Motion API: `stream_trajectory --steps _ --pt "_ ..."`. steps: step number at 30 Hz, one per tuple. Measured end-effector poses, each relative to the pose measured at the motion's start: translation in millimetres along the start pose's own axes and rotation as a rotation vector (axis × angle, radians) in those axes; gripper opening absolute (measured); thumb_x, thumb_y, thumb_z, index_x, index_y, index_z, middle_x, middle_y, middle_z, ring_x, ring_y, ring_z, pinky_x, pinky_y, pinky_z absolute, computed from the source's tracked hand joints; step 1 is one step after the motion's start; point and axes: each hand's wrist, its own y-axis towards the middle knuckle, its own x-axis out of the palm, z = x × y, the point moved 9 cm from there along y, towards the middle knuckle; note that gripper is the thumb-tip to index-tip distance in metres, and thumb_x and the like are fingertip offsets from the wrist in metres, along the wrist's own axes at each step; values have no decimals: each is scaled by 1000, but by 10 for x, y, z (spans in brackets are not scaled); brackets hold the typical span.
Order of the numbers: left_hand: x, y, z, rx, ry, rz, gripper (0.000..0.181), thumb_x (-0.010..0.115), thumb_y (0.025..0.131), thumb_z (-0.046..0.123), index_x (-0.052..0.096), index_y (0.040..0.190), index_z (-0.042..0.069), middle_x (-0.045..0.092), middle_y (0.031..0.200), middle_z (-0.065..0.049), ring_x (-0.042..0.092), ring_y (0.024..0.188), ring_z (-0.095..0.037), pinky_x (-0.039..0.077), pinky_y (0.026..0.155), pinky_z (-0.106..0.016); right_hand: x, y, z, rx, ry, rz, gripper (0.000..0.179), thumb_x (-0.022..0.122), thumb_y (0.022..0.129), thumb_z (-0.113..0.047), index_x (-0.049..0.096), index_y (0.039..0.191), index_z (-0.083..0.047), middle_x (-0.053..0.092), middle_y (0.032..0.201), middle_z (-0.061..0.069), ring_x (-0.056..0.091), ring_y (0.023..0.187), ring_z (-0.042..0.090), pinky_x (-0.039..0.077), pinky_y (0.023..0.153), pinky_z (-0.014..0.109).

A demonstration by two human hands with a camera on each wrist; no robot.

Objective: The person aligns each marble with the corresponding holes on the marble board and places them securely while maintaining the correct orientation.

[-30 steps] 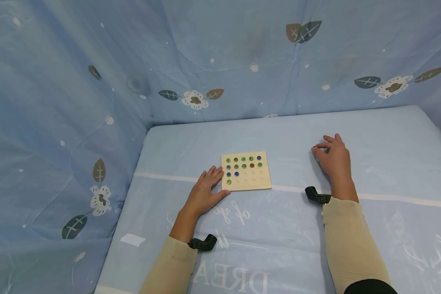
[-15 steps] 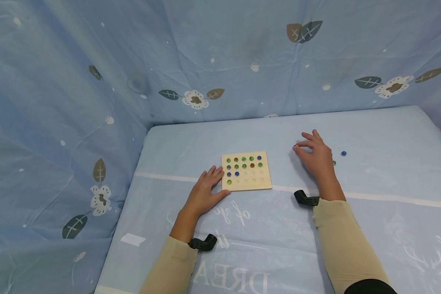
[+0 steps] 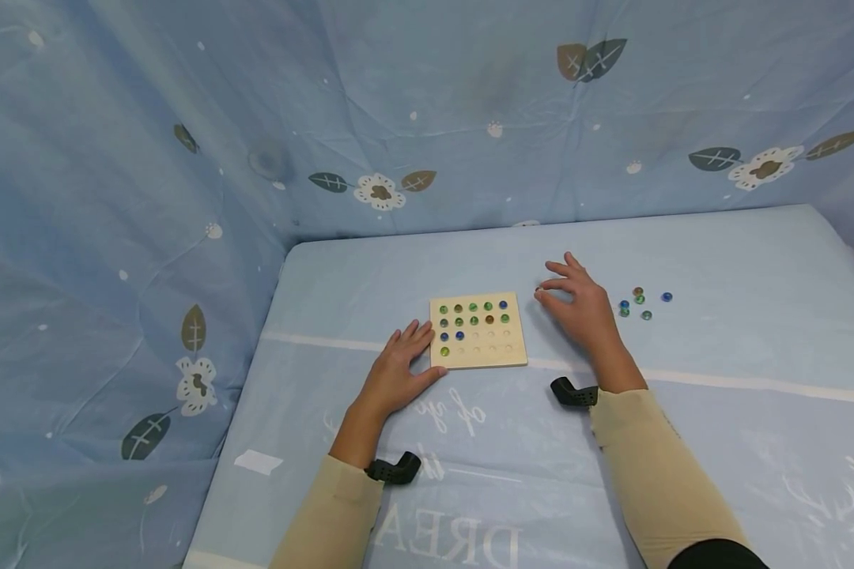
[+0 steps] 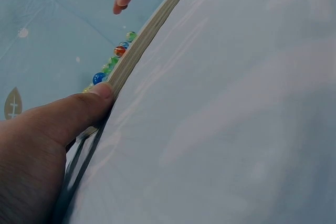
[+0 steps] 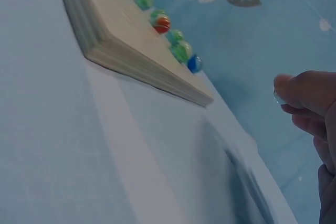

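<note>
A pale wooden board (image 3: pixel 491 352) with rows of small round hollows lies on the table. Glass marbles fill its two far rows, and a few more sit at its left side, among them a blue marble (image 3: pixel 459 336). My left hand (image 3: pixel 396 373) rests at the board's left side, fingers straight and spread, with the thumb (image 4: pixel 100 92) against the near edge. To the right of the board, my right hand (image 3: pixel 576 304) is raised over the table, thumb and forefinger pinching a small marble (image 5: pixel 279 98) that is mostly hidden by the fingertips.
Several loose marbles lie to the right of the right hand, among them a green marble (image 3: pixel 647 314) and a blue marble (image 3: pixel 666 297). A light blue cloth (image 3: pixel 754 316) covers the table, and a patterned curtain (image 3: pixel 470 158) hangs behind it.
My right hand has moved left from the loose marbles toward the board, pinching one, and the loose marbles have come into view behind it. The left hand and board stay put.
</note>
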Motion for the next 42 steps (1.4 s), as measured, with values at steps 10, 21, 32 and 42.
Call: stream_trajectory --steps 10,21,32,42 --pt "-26 5 29 -8 4 11 76 65 81 55 40 144 22 33 149 13 21 143 -9 17 119 -38 150 -48 -235 -141 -10 -32 23 74 81 -23 75 97 -7 56 134 4 29 141 18 30 112 48" --pt "-28 3 32 -2 1 5 75 65 81 54 40 144 21 32 150 13 21 143 -10 16 119 -37 374 -132 -461 -232 -50 -111 24 71 84 -28 74 101 -10 53 137 2 27 142 19 22 117 45" --pt "1 3 11 -21 9 -17 75 65 82 55 39 144 22 31 150 14 20 143 -8 15 119 -36 509 -206 -582 -279 -49 -167 24 72 83 -28 75 100 -11 52 139 2 27 142 23 25 114 51" --pt "0 15 4 -19 32 -21 76 63 82 57 39 144 23 31 150 13 20 143 -9 16 119 -38 632 -278 -751 -366 -56 -190 23 70 85 -28 75 101 -12 54 137 3 32 139 24 22 117 43"
